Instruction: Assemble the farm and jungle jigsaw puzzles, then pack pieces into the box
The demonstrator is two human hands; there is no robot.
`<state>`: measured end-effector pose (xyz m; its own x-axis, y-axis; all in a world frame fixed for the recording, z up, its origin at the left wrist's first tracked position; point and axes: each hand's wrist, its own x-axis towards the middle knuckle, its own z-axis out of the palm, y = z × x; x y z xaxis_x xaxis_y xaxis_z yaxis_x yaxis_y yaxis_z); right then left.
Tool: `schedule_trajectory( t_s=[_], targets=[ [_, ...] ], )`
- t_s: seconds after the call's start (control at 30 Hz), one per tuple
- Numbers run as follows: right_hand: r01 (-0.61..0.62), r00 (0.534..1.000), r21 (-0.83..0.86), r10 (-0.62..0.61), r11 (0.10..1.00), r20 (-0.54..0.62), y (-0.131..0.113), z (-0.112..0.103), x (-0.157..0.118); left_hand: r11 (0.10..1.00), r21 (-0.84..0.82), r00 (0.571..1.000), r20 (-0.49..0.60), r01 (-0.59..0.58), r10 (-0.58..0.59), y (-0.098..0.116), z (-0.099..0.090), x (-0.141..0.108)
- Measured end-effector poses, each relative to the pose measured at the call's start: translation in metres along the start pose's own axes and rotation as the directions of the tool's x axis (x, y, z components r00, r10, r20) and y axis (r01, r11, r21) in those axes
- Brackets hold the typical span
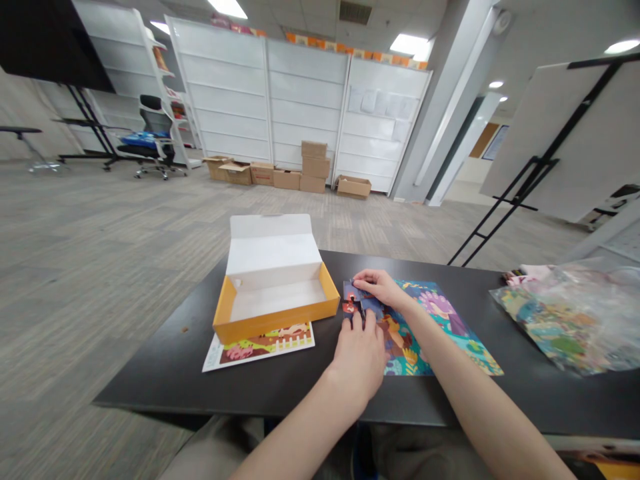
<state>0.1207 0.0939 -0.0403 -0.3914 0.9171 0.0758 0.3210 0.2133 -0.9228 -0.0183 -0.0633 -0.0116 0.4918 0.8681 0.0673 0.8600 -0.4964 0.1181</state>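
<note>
A colourful jigsaw puzzle (425,327) lies on the dark table (165,377), partly assembled, with a teal, orange and pink pattern. My right hand (381,288) pinches a dark blue puzzle piece (361,298) at the puzzle's far left corner. Just below it, my left hand (357,357) rests its spread fingertips on the puzzle's left edge, hiding part of it. An open orange-and-white box (274,287) stands left of both hands, and its tray looks bare. Under its front edge lies a picture card (263,348).
A clear plastic bag (565,320) holding printed pieces lies at the table's right end. The table edge runs close in front of me. Beyond it are a carpeted floor, cardboard boxes along white shelving, an office chair, and a black easel at the right.
</note>
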Motion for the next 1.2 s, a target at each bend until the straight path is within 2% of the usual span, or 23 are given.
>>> schedule_trajectory(
  t_s=[0.17, 0.37, 0.63, 0.8, 0.9, 1.0, 1.13, 1.2],
  targets=[
    [-0.064, 0.998, 0.108, 0.063, 0.992, 0.016, 0.000, -0.004, -0.003, 0.994, -0.098, 0.997, -0.072, -0.041, 0.034, -0.012, -0.010, 0.005],
    [-0.053, 0.999, 0.151, 0.051, 0.987, 0.017, 0.001, -0.005, -0.004, 0.961, -0.230, 0.973, -0.136, 0.155, -0.189, -0.024, -0.009, 0.019],
    [-0.030, 1.000, 0.165, 0.031, 0.986, -0.002, 0.001, -0.005, -0.004, 0.956, -0.245, 0.965, -0.162, 0.161, -0.204, -0.022, -0.001, 0.029],
    [-0.025, 1.000, 0.202, 0.021, 0.979, 0.020, 0.002, -0.007, -0.005, 0.919, -0.346, 0.957, -0.147, 0.188, -0.251, -0.025, -0.002, 0.032],
    [-0.041, 0.999, 0.230, 0.034, 0.972, 0.035, 0.003, -0.008, -0.005, 0.854, -0.496, 0.959, -0.134, 0.154, -0.250, -0.031, -0.003, 0.035],
    [-0.041, 0.999, 0.259, 0.038, 0.965, 0.019, -0.001, -0.009, -0.007, 0.752, -0.650, 0.958, -0.135, 0.107, -0.253, -0.037, -0.004, 0.036],
    [0.011, 0.998, 0.241, 0.003, 0.970, -0.056, -0.015, -0.008, -0.012, 0.625, -0.779, 0.959, -0.131, 0.057, -0.250, -0.042, -0.012, 0.035],
    [0.043, 0.995, 0.211, -0.022, 0.977, -0.100, -0.026, -0.008, -0.015, 0.534, -0.845, 0.967, -0.110, 0.030, -0.229, -0.045, -0.019, 0.032]
  ],
)
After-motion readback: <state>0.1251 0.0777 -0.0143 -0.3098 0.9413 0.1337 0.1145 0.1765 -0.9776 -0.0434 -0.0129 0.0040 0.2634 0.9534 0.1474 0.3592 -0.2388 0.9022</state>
